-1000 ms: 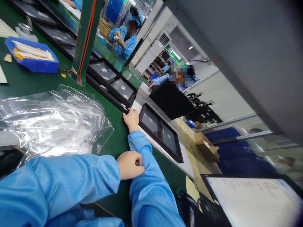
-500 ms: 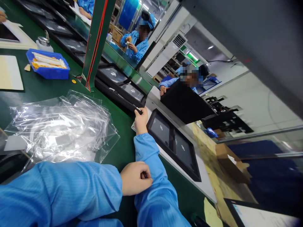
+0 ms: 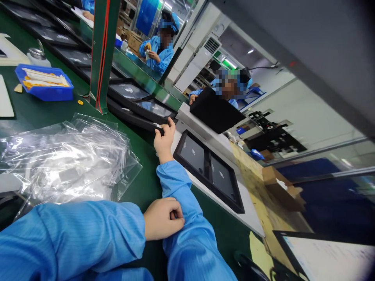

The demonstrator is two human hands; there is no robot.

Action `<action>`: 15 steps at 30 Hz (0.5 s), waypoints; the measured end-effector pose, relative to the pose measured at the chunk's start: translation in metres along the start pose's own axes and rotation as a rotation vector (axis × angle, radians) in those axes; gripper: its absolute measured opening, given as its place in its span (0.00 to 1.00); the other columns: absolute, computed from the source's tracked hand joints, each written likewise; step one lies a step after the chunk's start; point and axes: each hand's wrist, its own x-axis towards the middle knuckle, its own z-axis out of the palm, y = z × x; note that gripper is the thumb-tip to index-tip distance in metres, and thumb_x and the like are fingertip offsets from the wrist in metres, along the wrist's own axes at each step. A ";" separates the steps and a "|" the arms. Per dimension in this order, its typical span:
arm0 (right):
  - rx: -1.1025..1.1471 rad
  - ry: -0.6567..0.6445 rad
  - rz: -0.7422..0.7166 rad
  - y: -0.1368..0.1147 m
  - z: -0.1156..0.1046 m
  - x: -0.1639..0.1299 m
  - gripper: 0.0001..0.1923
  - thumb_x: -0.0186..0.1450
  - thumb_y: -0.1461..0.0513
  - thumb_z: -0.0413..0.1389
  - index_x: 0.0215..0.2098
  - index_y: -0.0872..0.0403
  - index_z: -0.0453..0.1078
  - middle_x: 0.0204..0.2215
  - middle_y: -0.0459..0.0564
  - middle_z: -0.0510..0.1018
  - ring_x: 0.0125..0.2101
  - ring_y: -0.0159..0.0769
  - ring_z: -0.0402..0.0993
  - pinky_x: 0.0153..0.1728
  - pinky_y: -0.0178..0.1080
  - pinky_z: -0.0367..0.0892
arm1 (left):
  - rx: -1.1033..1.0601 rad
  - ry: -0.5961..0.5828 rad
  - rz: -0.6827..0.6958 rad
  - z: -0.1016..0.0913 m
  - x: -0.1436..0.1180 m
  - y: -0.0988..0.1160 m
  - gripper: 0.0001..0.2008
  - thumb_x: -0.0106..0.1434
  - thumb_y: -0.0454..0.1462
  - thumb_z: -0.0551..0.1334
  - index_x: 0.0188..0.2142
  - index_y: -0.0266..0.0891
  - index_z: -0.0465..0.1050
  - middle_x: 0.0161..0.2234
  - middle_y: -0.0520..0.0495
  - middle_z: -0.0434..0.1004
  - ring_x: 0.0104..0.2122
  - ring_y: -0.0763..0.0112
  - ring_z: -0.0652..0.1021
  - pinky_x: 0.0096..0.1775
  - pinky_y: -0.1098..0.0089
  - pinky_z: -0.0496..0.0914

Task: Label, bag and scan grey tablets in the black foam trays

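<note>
Right hand's (image 3: pixel 164 141) half open, thumb and fingers apart at the near end of the black trays (image 3: pixel 131 113); can't tell if it's touching. Left hand's (image 3: pixel 164 218) a loose empty fist on the right sleeve (image 3: pixel 175 179). Bags (image 3: pixel 73 164) left of both.

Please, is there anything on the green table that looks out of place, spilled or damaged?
Two small things look stray: a yellow disc and a beige scrap lie loose on the table, outside the blue bin. The clear bags form an untidy heap. I see no spill or clear damage.
</note>
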 end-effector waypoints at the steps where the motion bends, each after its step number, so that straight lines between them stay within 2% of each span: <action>1: -0.005 -0.005 -0.045 -0.006 -0.002 0.001 0.03 0.68 0.60 0.53 0.39 0.51 0.64 0.68 0.63 0.59 0.71 0.51 0.52 0.71 0.61 0.44 | 0.003 -0.011 0.018 0.000 -0.001 0.000 0.05 0.55 0.31 0.67 0.26 0.36 0.71 0.31 0.52 0.72 0.29 0.74 0.71 0.35 0.71 0.66; 3: -0.027 -0.009 -0.107 -0.015 -0.008 0.001 0.03 0.69 0.60 0.52 0.39 0.51 0.64 0.69 0.61 0.58 0.72 0.50 0.50 0.72 0.62 0.39 | -0.007 -0.044 0.062 -0.002 -0.002 0.001 0.05 0.54 0.31 0.67 0.25 0.36 0.72 0.30 0.52 0.71 0.28 0.76 0.70 0.34 0.71 0.66; 5: -0.053 -0.006 -0.128 -0.020 -0.014 -0.005 0.04 0.70 0.59 0.52 0.40 0.51 0.65 0.69 0.61 0.59 0.72 0.50 0.50 0.72 0.63 0.39 | -0.034 -0.063 0.136 -0.006 -0.003 0.002 0.04 0.55 0.32 0.66 0.26 0.36 0.72 0.31 0.51 0.71 0.28 0.76 0.71 0.34 0.71 0.66; 7: -0.067 -0.011 -0.124 -0.022 -0.020 -0.016 0.05 0.70 0.59 0.52 0.40 0.52 0.66 0.68 0.60 0.60 0.72 0.51 0.50 0.72 0.64 0.40 | -0.061 -0.021 0.214 -0.010 -0.001 0.003 0.02 0.58 0.33 0.64 0.29 0.36 0.72 0.33 0.49 0.72 0.30 0.73 0.72 0.35 0.70 0.68; 9: -0.065 -0.029 -0.114 -0.023 -0.026 -0.031 0.05 0.69 0.59 0.53 0.40 0.52 0.68 0.68 0.60 0.61 0.72 0.52 0.51 0.72 0.65 0.41 | -0.087 0.116 0.230 -0.016 0.005 0.004 0.03 0.61 0.35 0.63 0.35 0.37 0.71 0.37 0.46 0.72 0.33 0.71 0.73 0.38 0.69 0.69; 13: -0.081 0.000 -0.113 -0.034 -0.042 -0.062 0.05 0.69 0.59 0.54 0.39 0.52 0.69 0.66 0.61 0.62 0.73 0.53 0.50 0.72 0.64 0.46 | -0.141 0.481 0.100 -0.035 0.023 0.006 0.09 0.68 0.39 0.58 0.46 0.39 0.64 0.41 0.44 0.72 0.38 0.68 0.75 0.42 0.67 0.72; 15: -0.117 0.035 -0.101 -0.042 -0.055 -0.076 0.05 0.70 0.59 0.54 0.40 0.52 0.69 0.66 0.62 0.62 0.73 0.54 0.47 0.71 0.64 0.49 | -0.075 0.637 0.147 -0.050 0.033 0.009 0.11 0.69 0.39 0.57 0.48 0.39 0.63 0.44 0.42 0.71 0.41 0.66 0.75 0.43 0.66 0.73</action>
